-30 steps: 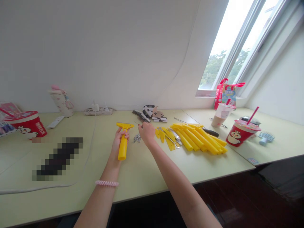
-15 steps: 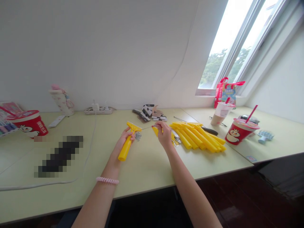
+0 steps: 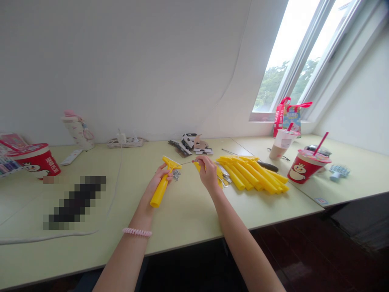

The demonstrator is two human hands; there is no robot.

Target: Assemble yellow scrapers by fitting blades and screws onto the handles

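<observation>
My left hand (image 3: 157, 181) is closed round a yellow scraper (image 3: 160, 190), its wide head pointing away from me and its hollow handle end towards me. A thin metal screwdriver (image 3: 187, 162) is gripped in my right hand (image 3: 207, 169); its handle is mostly hidden by my fingers. The screwdriver's tip meets the right side of the scraper's head. Beside my left hand lies a small pile of screws (image 3: 176, 174). Several more yellow scrapers (image 3: 252, 174) are heaped right of my right hand, with flat metal and yellow pieces (image 3: 224, 178) partly hidden behind it.
Small black-and-white boxes (image 3: 189, 141) lie at the back by the wall, near a power strip (image 3: 125, 142). Red drink cups stand left (image 3: 39, 162) and right (image 3: 305, 166). A white cable (image 3: 114, 190) crosses the table (image 3: 188, 219) on the left.
Both hands keep their grips, and the screwdriver stays at the scraper's head. My right-hand fingers have turned slightly. The whole view has shifted a little.
</observation>
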